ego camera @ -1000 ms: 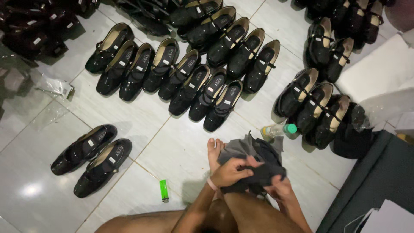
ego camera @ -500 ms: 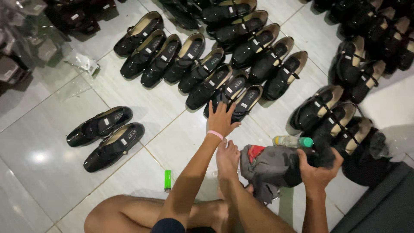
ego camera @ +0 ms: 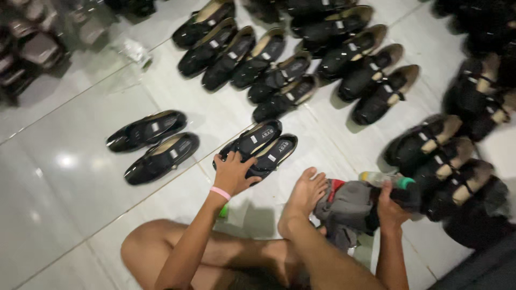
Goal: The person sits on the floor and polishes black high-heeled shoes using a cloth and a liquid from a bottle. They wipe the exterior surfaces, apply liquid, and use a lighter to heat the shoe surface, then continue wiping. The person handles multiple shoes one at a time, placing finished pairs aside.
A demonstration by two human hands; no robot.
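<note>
My left hand (ego camera: pixel 232 173), with a pink band at the wrist, grips a pair of black flat shoes (ego camera: pixel 264 147) by their heels on the white tiled floor. My right hand (ego camera: pixel 391 203) rests on a grey rag (ego camera: pixel 349 207) and holds a dark object beside a clear bottle with a green cap (ego camera: pixel 388 180); what the dark object is I cannot tell. My bare foot (ego camera: pixel 302 197) lies between the two hands, touching the rag.
Another black pair (ego camera: pixel 153 145) stands apart at the left. Several rows of black shoes (ego camera: pixel 301 64) fill the far floor, and more (ego camera: pixel 451 161) crowd the right. A green lighter (ego camera: pixel 223 211) lies under my left wrist. Crumpled plastic (ego camera: pixel 134 52) sits far left.
My left hand reached out and closed on the pair of shoes, which now sits nearer to me. My right hand moved the rag to the right, by the bottle.
</note>
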